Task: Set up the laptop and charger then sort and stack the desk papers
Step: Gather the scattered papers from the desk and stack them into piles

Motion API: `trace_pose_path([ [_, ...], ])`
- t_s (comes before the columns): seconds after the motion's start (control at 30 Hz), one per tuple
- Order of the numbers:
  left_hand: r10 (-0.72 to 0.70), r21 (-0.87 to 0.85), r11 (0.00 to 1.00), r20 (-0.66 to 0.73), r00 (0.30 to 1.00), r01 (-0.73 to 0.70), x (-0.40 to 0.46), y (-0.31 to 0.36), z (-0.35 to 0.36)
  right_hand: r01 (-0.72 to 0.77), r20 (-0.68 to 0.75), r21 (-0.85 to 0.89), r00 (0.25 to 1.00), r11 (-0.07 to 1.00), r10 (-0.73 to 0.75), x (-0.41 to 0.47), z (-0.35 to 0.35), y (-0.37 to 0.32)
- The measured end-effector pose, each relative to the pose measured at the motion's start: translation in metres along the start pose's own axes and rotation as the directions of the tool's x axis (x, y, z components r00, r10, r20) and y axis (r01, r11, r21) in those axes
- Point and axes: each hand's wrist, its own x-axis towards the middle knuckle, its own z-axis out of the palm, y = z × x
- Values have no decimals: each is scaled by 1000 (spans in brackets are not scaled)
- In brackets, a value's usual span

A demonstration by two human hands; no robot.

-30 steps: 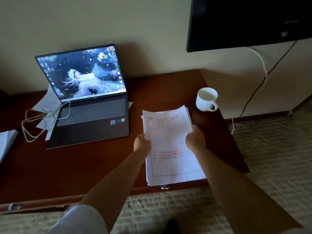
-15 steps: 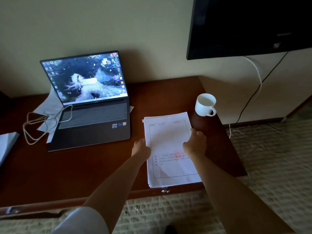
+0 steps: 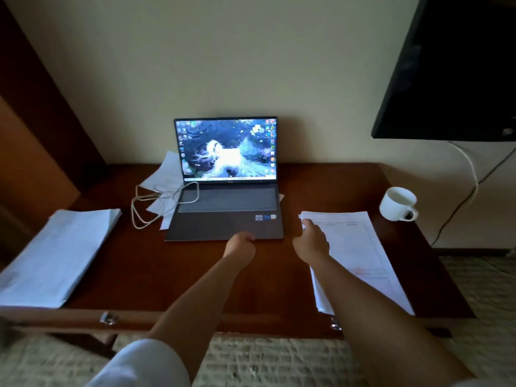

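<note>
The open laptop (image 3: 226, 210) stands lit at the back middle of the desk (image 3: 195, 275). A white charger cable (image 3: 143, 208) loops beside its left edge. Loose sheets (image 3: 164, 174) stick out from under that side. One paper stack (image 3: 363, 255) lies flat at the desk's right front, and another (image 3: 55, 255) lies at the left. My left hand (image 3: 241, 244) hovers at the laptop's front edge, fingers loosely curled, holding nothing. My right hand (image 3: 312, 241) rests over the right stack's left edge, with a finger reaching towards its far left corner.
A white mug (image 3: 398, 203) stands at the desk's back right, close to the right stack. A dark wall-mounted screen (image 3: 452, 65) hangs above it, with cables (image 3: 472, 180) trailing down. A dark wooden panel (image 3: 33, 107) borders the left. Carpet (image 3: 265, 358) lies below the desk's front edge.
Both hands have let go of the right stack, which now lies flat on the desk. My left hand has moved left to the laptop's front edge. The left stack has come into view.
</note>
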Motion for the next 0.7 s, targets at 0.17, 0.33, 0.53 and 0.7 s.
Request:
trace_pose_path([
  [0.17,-29,-14,999,-48,998,29,5,-57,-79,40,62,98,997,994,-47,-26,53,-70],
  [0.33,-34,-23,999,-55,998,33,14,-103,-132,37,111,92,993,995,-47,-47,97,-120],
  [0.53,-66,-76,995,-65,996,61,43,-137,-169,93,148,46,984,995,-99,-39,133,-160],
  [0.7,-119,-96,989,-97,988,110,82,-148,-196,153,237,57,958,987,-162,-1,164,-199],
])
